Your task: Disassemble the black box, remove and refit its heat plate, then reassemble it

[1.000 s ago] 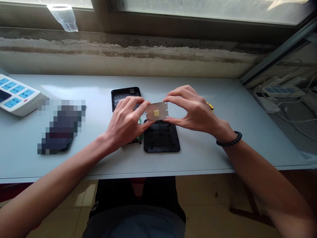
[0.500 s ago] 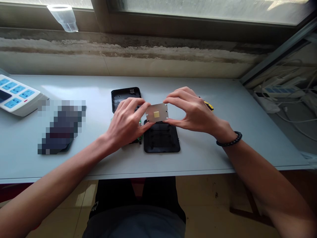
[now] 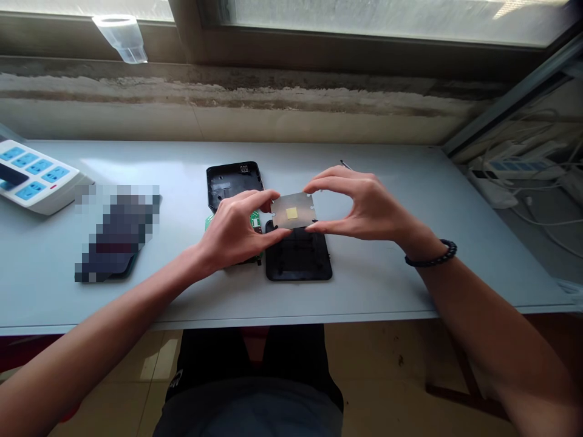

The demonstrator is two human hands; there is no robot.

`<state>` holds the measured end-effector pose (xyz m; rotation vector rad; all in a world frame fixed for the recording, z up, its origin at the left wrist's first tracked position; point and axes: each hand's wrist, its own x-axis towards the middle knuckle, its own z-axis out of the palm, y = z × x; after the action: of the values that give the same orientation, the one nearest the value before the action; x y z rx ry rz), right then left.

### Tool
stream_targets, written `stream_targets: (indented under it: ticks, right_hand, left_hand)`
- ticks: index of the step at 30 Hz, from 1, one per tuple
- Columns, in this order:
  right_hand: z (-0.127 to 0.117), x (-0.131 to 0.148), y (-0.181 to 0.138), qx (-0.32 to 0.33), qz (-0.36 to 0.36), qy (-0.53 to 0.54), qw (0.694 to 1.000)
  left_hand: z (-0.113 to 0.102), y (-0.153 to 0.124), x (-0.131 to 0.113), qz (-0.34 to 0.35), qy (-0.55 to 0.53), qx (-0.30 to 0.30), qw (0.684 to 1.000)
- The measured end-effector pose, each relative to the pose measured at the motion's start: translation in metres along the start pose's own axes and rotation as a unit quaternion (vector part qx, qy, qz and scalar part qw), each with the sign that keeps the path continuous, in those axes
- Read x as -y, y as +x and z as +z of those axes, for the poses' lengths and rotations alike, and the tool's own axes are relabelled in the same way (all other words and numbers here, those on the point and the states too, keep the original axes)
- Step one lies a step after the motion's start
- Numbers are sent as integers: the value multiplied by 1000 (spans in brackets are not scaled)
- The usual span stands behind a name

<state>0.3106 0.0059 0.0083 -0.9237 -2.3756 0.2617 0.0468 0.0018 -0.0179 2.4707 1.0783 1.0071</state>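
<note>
A thin metal plate [image 3: 306, 204] with notched edges and a small yellow square pad [image 3: 292, 213] is held up between both hands. My left hand [image 3: 241, 227] pinches its left edge with thumb and fingers. On the right edge, my right hand [image 3: 359, 203] grips the corners the same way. Just below the plate lies a black plastic cover [image 3: 299, 258], inner side up. A green circuit board [image 3: 255, 222] shows partly from behind my left hand, most of it hidden. Beyond that hand sits a black casing half [image 3: 232, 179].
On the left of the white table [image 3: 378, 285] lie a pixelated dark phone-like object [image 3: 116, 233] and a white power strip [image 3: 45, 176] with blue sockets. A clear plastic cup-like piece [image 3: 122, 39] hangs by the window. Cables and another power strip [image 3: 514, 167] are at the right.
The plate has shifted slightly right and toward me, still between both hands. More of the green board shows by my left hand. The yellow item behind my right hand is now hidden.
</note>
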Motion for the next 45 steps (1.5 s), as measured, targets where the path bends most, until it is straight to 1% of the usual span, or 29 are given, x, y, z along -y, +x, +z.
stream_targets:
  ticks: [3, 6, 10, 13, 16, 19, 21, 23, 30, 33, 40, 45]
  right_hand:
    - [-4, 1, 2, 14, 47, 70, 996]
    - [-7, 0, 3, 28, 87, 130, 987]
    - [-10, 1, 3, 57, 136, 180, 973]
    - [-12, 7, 6, 76, 183, 213, 957]
    - [-14, 11, 10, 122, 232, 247, 933]
    - [-13, 11, 12, 168, 270, 286, 904]
    - [-12, 9, 13, 186, 297, 328, 877]
    - [-11, 9, 13, 193, 314, 356, 859]
    - [-10, 11, 14, 192, 333, 357, 852]
    - [-7, 11, 13, 177, 338, 373, 846]
    - [-2, 10, 13, 162, 368, 441, 803]
    - [0, 9, 12, 159, 369, 458, 793]
  left_hand:
    - [-1, 1, -2, -9, -32, 2, 999]
    - [-3, 2, -5, -28, -64, 18, 997]
    - [-8, 6, -14, -85, -130, 39, 987]
    - [-14, 9, -19, -150, -202, 85, 964]
    - [-18, 12, -18, -202, -258, 147, 933]
    - [-17, 13, -13, -234, -285, 171, 913]
    - [-16, 14, -10, -247, -298, 174, 905]
    - [-15, 13, -8, -254, -303, 172, 902]
    - [-16, 15, -10, -274, -302, 160, 899]
    - [-15, 16, -10, -275, -306, 151, 899]
    - [-13, 16, -8, -291, -304, 142, 896]
    - [-13, 16, -7, -290, -326, 136, 890]
